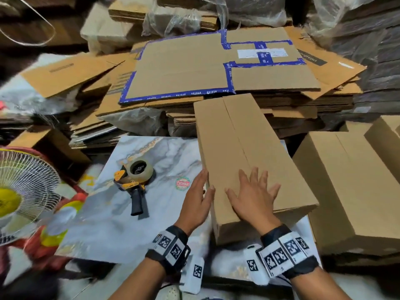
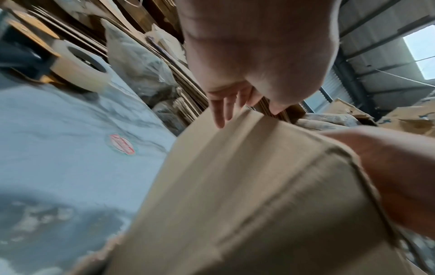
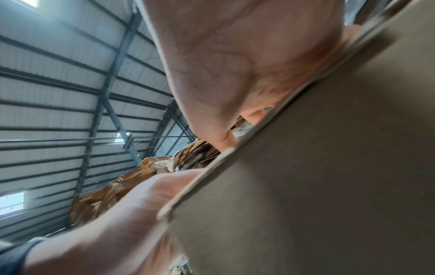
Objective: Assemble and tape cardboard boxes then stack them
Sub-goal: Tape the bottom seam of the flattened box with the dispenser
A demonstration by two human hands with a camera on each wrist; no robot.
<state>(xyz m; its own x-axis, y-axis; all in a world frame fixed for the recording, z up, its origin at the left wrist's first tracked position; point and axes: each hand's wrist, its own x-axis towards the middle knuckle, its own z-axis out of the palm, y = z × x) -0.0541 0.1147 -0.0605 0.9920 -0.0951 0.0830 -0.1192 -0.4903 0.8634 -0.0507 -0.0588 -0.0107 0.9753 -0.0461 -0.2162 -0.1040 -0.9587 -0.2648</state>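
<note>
Both hands flat on an untaped box

The right hand (image 1: 252,195) lies spread on top of the cardboard box (image 1: 249,148), the left hand (image 1: 198,198) straight-fingered against its left side. The box fills the marble-patterned board's (image 1: 104,224) right edge; the tape dispenser (image 1: 135,180) lies left, finished boxes (image 1: 342,182) right.

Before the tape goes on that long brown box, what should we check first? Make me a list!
1. Top flaps of the long brown cardboard box closed and meeting at the seam: ok.
2. Right hand pressing flat on the flaps: ok.
3. Left hand steadying the box's left edge: ok.
4. Yellow and black tape dispenser near the left hand on the marble-patterned board: ok.
5. Tape on the seam: not ok, none yet.
6. Bottom taped: cannot tell.
</note>
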